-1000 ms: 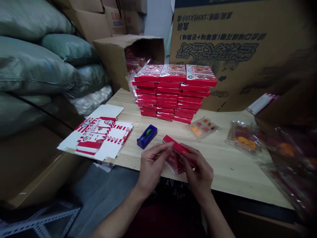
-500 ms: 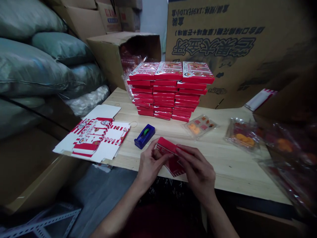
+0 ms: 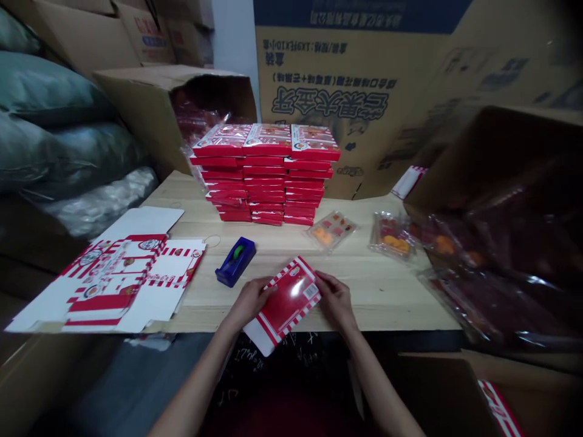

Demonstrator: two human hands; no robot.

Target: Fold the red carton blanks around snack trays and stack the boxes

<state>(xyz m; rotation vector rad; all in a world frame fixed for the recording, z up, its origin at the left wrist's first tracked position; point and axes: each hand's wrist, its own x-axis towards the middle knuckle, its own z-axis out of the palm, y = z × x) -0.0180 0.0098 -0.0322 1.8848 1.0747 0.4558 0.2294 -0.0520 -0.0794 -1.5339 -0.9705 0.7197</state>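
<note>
I hold a flat red-and-white striped carton [image 3: 288, 301] at the near edge of the wooden table [image 3: 387, 291], its broad red face turned up. My left hand [image 3: 248, 300] grips its left side with curled fingers. On the right side, my right hand [image 3: 334, 298] pinches the edge. A blue tape dispenser [image 3: 235, 261] lies just left of the carton. Behind it stand three stacks of closed red boxes [image 3: 266, 173]. Clear packets of orange and red sweets [image 3: 331, 230] lie to the right.
Unfolded carton blanks [image 3: 113, 276] lie in a pile at the table's left end. Large cardboard boxes [image 3: 364, 91] wall the back, and an open box of packets [image 3: 501, 230] stands at the right. Grey sacks [image 3: 54, 121] are heaped on the left.
The carton has been turned from edge-up to flat, with its broad face now upward. My view has shifted right and lower, so the table's things sit further left.
</note>
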